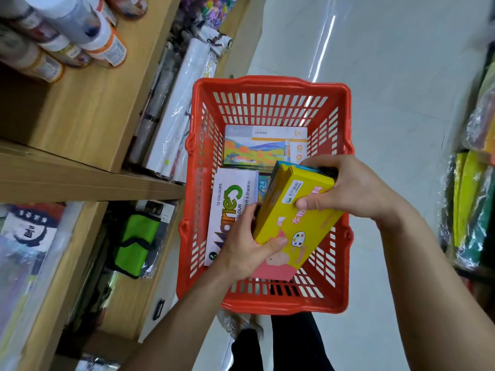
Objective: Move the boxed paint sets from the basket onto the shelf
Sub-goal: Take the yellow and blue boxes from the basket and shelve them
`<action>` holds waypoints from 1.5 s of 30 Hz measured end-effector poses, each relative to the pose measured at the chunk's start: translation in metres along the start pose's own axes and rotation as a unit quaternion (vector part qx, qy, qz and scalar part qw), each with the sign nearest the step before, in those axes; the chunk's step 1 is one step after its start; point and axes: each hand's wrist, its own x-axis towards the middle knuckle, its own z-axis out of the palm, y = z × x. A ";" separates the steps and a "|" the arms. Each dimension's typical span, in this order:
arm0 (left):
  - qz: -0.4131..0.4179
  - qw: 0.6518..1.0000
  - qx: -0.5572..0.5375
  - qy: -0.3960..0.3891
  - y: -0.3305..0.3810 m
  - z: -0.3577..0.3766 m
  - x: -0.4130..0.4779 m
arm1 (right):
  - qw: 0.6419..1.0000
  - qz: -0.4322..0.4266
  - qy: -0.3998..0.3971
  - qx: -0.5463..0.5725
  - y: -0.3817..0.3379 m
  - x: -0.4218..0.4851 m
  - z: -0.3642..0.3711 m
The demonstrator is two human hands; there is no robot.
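Both hands are gripping one yellow paint box (300, 212) over the red basket (267, 84), and I am watching from the head camera. My left hand (246, 247) is clamping its near, pink-printed end, thumb lying across the top face and fingers curling under the left edge. My right hand (345, 188) is closing on the far end, thumb pressing the top face by the green logo, fingers wrapping the far side. A darker box seems to be riding underneath the yellow one (only a blue edge is showing, so I cannot tell what it is). The box is tilting, its far end higher, inside the basket's rim. Below it, a white Marie's 12-colour box (230, 210) is lying flat along the basket's left wall, and a landscape-printed paint box (257, 145) is lying flat at the far end. The basket is sitting on the pale floor (401, 103), just beside the wooden shelf (88, 103) on my left, where spray cans (88, 30) are standing.
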 end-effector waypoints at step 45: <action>-0.152 0.960 -0.024 0.233 -0.001 -0.105 -0.072 | 0.897 0.332 0.223 0.186 0.119 0.039 0.196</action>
